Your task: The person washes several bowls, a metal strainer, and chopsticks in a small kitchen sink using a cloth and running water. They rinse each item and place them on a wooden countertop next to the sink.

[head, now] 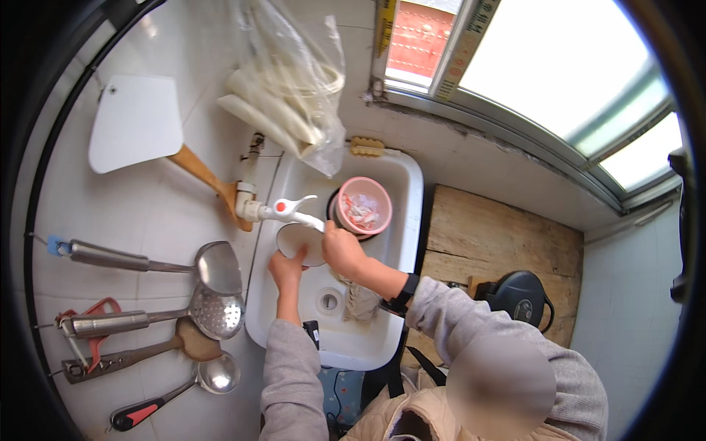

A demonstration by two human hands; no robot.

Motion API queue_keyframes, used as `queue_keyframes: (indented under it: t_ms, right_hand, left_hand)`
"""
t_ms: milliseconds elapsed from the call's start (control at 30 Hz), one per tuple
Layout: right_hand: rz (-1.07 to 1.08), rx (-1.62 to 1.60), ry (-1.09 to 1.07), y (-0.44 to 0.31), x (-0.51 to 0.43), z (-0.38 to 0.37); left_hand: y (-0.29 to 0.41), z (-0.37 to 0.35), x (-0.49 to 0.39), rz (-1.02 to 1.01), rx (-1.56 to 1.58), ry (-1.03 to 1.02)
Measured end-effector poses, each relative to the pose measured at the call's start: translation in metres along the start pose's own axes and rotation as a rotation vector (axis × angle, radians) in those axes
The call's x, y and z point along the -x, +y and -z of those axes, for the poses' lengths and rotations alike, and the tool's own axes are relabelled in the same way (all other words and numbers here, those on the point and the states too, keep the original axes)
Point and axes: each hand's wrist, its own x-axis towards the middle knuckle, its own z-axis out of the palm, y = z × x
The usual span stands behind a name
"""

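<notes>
My left hand [288,269] grips the near edge of a round, pale bowl or dish [303,242], its thumb lying over the surface. The dish is under the white plastic faucet [292,212] with a red dot, inside a white sink [408,242]. My right hand [343,251] is at the faucet's spout end and the dish's right edge; its fingers are curled, and what they hold is hidden. Behind it, a pink bowl [388,190] with crumpled red and white material stands on a dark-rimmed vessel. A greyish cloth [361,302] lies beside the metal drain [329,301].
Metal ladles, a skimmer and a turner [218,267] hang on the left wall. A white-bladed spatula [138,124] and a plastic bag of pale items [292,105] hang above. Right of the sink are a wooden board [496,231] and a dark round appliance [518,297].
</notes>
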Motion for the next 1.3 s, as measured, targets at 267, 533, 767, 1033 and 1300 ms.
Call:
queue_keyframes:
  t_ms: [267,533,767,1033,1300]
  right_hand:
    - [-0.068,-0.276,0.175,-0.005,0.005,-0.003]
    - [-0.368,-0.736,0.353,0.004,0.003,-0.011]
    - [-0.2,-0.44,0.275,-0.007,0.011,-0.007]
    - [-0.273,-0.574,0.392,0.0,0.015,-0.017]
    - [-0.097,-0.336,0.421,0.0,0.013,-0.006]
  left_hand:
    - [-0.006,-0.042,0.009,0.174,0.976,-0.298]
    - [0.008,-0.01,0.016,-0.042,0.575,-0.337]
    - [0.021,-0.017,0.006,0.054,0.182,0.074]
    - [0.023,-0.022,0.021,0.129,0.347,-0.088]
    - [0.019,-0.028,0.03,0.006,0.554,-0.102]
